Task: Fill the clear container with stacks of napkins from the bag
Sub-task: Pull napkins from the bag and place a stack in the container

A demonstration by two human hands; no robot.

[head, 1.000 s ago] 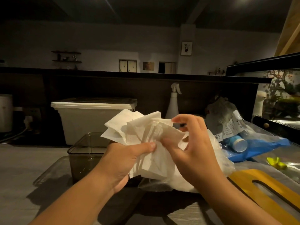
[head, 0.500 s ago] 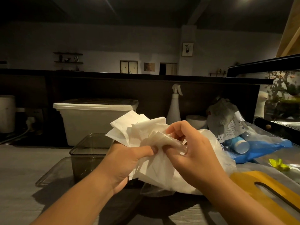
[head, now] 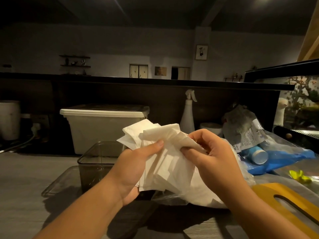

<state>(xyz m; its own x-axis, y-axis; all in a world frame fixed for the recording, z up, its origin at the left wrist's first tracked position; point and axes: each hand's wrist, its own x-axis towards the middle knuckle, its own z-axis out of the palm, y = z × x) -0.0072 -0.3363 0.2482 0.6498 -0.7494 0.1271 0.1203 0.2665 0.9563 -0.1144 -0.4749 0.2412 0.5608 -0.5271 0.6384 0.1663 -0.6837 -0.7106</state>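
A loose stack of white napkins [head: 165, 163] is held up in front of me, above the counter. My left hand [head: 133, 169] grips the stack from the left, thumb on top. My right hand [head: 214, 156] pinches the top napkin's right edge with curled fingers. The clear smoky container [head: 96, 163] stands just behind and left of my left hand, open-topped, on its flat clear lid [head: 58, 183]. What it holds cannot be seen. The clear plastic napkin bag [head: 203, 195] lies under my right hand, with white napkins inside.
A lidded white bin [head: 103, 128] stands behind the container. A white spray bottle [head: 187, 114] is at the back. Crumpled bags with a blue tube [head: 257, 154] lie at right. A yellow wooden board [head: 290, 202] sits at the front right. A glass display case [head: 300, 104] is far right.
My right hand's fingers have curled down from an open reach onto the top napkin and now pinch it. The stack has been pressed slightly flatter between both hands.
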